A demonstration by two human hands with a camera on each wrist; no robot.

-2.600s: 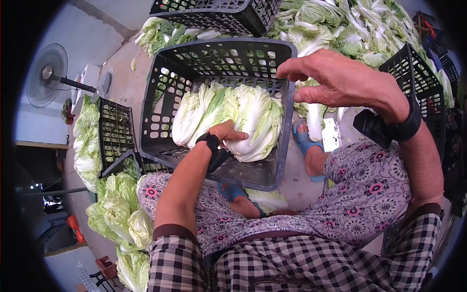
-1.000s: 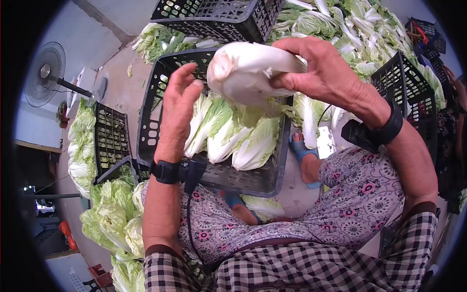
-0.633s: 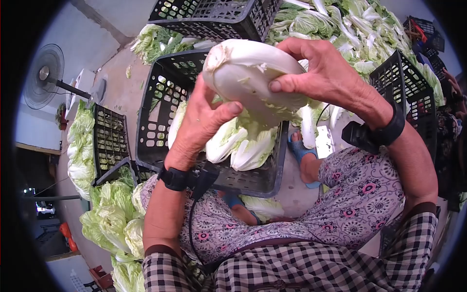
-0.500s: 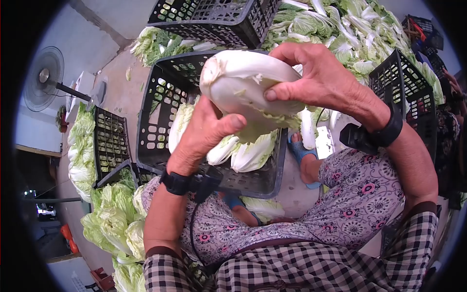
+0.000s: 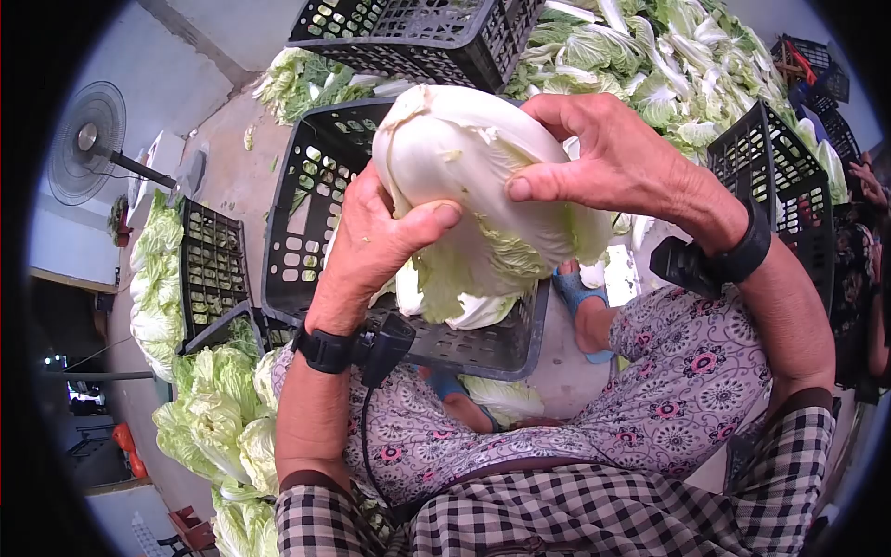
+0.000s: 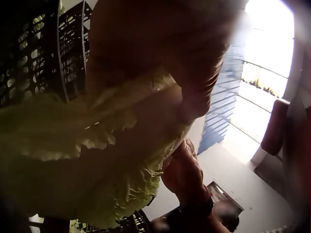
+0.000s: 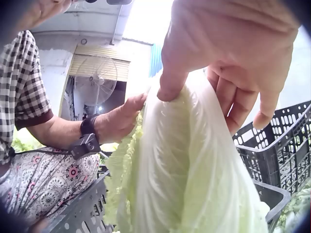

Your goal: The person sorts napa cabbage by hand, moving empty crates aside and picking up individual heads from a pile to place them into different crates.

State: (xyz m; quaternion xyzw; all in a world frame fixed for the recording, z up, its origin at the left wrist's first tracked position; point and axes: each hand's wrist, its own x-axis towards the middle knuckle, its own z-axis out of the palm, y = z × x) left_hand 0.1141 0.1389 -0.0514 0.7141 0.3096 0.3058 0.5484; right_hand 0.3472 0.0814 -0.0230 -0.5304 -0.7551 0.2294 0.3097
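Both hands hold one napa cabbage [image 5: 473, 176] above a black plastic crate [image 5: 534, 348] in the head view. My left hand [image 5: 371, 237] grips its stem end, thumb on the near side. My right hand [image 5: 617, 167] grips the other side, thumb on the pale ribs and fingers behind. In the right wrist view the cabbage [image 7: 189, 160] hangs leaf side down under my right hand [image 7: 233, 53], and my left hand [image 7: 116, 121] is at its other side. The left wrist view is dark, with leaves [image 6: 121, 184] below my left hand [image 6: 155, 43]. More cabbages lie in the crate, partly hidden.
A second black crate [image 5: 418, 37] stands beyond. A leaf pile [image 5: 668, 74] lies at the upper right beside another crate [image 5: 766, 176]. Cabbages [image 5: 218, 408] and a smaller crate [image 5: 213, 269] are at the left, near a fan [image 5: 88, 137]. Another person's hand [image 5: 868, 181] shows at far right.
The right hand has lifted a cabbage from beside the crate's space into the air; the left hand, earlier free beside it, now grips it too. The cabbage has tilted, showing more of its broad side.
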